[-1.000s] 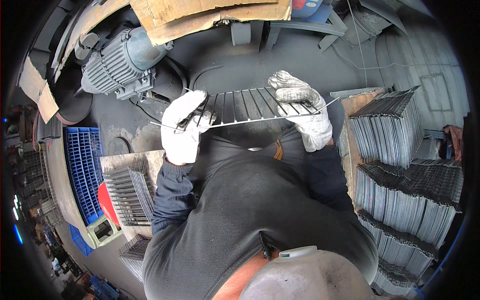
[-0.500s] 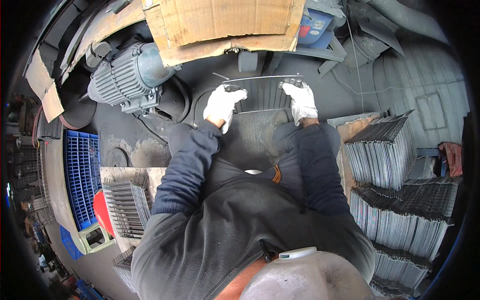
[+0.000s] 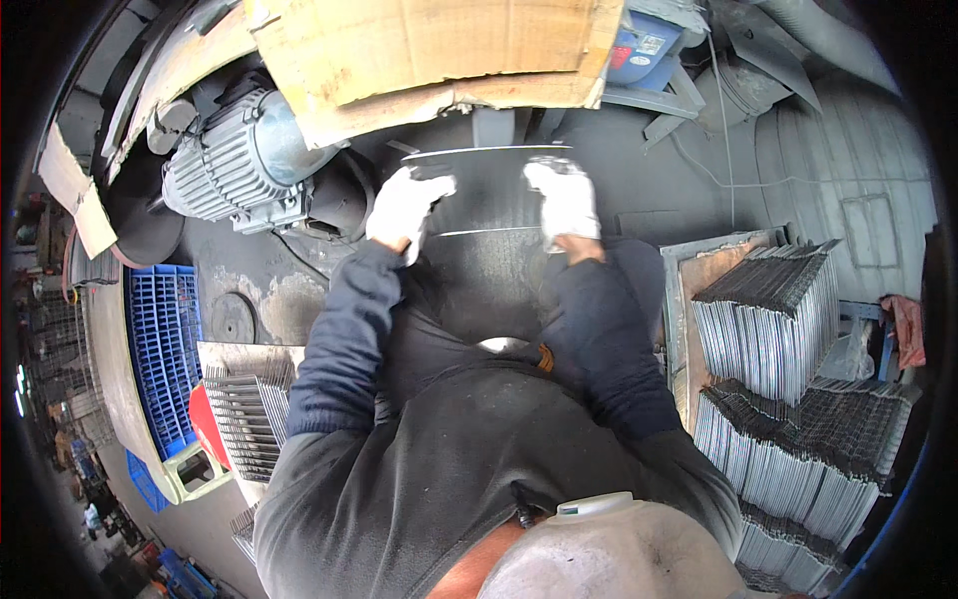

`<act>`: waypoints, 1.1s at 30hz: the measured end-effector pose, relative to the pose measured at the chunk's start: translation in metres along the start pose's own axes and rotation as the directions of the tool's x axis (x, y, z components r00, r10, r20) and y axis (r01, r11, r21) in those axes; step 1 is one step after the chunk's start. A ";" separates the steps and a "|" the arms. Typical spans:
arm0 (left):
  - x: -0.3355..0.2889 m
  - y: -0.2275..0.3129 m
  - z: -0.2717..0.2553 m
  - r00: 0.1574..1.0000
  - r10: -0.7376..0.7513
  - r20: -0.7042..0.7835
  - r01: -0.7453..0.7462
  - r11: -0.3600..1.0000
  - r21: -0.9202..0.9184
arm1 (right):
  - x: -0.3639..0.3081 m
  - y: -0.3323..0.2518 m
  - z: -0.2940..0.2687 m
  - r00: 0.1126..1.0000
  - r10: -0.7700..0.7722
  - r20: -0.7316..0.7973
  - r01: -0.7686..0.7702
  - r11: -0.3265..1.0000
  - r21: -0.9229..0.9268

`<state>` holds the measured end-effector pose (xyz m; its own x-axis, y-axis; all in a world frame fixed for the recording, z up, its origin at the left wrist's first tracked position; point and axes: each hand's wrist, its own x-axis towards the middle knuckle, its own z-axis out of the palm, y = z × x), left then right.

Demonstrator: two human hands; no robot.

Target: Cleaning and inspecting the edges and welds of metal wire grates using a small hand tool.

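Observation:
Both my hands wear white gloves and are closed on opposite ends of a metal wire grate (image 3: 489,151). My left hand (image 3: 402,208) grips its left end, and my right hand (image 3: 565,200) its right end. Two bright long edges run from hand to hand; the bars between them are smeared by motion and hard to make out. The grate is held up in front of me, above my knees and the dark floor, just this side of a torn cardboard sheet (image 3: 439,50). My fingertips are partly hidden behind the grate's ends.
At my right, tall stacks of similar grates (image 3: 763,309) stand beside a board. More grates (image 3: 244,419) lean at my left, near a blue plastic crate (image 3: 165,349) and a pale green stool (image 3: 200,474). A grey electric motor (image 3: 239,165) sits ahead to the left.
My hands have moved left together with the grate, nearer the motor. Both grips stay closed, and the view has shifted slightly.

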<state>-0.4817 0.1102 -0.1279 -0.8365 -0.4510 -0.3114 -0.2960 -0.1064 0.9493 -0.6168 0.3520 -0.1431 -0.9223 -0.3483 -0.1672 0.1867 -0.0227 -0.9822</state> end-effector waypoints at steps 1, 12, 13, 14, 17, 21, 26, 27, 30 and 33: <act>-0.003 0.010 0.016 0.998 -0.044 0.049 0.038 0.992 0.116 | 0.001 0.003 -0.017 0.996 -0.073 -0.043 0.076 0.995 0.069; -0.009 -0.022 -0.038 0.998 -0.009 -0.059 0.001 0.992 -0.128 | 0.011 0.011 0.030 0.989 0.125 0.077 -0.088 0.923 -0.375; -0.011 -0.002 -0.038 0.999 -0.008 -0.042 0.003 0.993 -0.117 | 0.008 0.005 0.027 0.989 0.130 0.078 -0.091 0.922 -0.377; -0.015 0.016 -0.028 0.997 -0.065 0.034 0.062 0.994 0.093 | 0.000 -0.001 0.018 0.997 0.056 0.056 -0.043 0.975 -0.216; -0.006 0.009 0.013 0.993 0.032 0.114 -0.038 0.998 0.051 | -0.007 -0.011 -0.018 0.996 -0.068 -0.049 0.061 0.989 -0.137; 0.000 0.001 0.026 0.999 0.028 0.027 -0.035 0.957 0.289 | 0.003 -0.020 -0.040 0.996 -0.035 -0.079 -0.002 0.901 -0.433; -0.020 -0.005 -0.041 0.983 -0.154 -0.103 0.172 0.964 0.204 | 0.009 -0.002 0.041 0.991 0.073 0.109 -0.012 0.879 -0.477; -0.017 -0.005 -0.053 0.980 -0.142 -0.136 0.183 0.912 0.366 | 0.009 -0.004 0.049 0.987 0.122 0.104 -0.041 0.818 -0.573; -0.014 -0.015 -0.061 0.996 0.035 -0.077 0.004 0.888 0.459 | 0.014 0.004 0.044 0.984 0.136 0.114 -0.048 0.820 -0.570; -0.044 0.020 -0.037 0.996 -0.070 0.062 0.056 0.978 0.200 | 0.003 0.004 0.012 0.970 0.159 0.183 -0.125 0.975 -0.184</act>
<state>-0.4341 0.0953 -0.0937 -0.8407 -0.3863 -0.3794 -0.4291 0.0479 0.9020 -0.6149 0.3397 -0.1464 -0.8031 -0.5133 -0.3025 0.2349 0.1938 -0.9525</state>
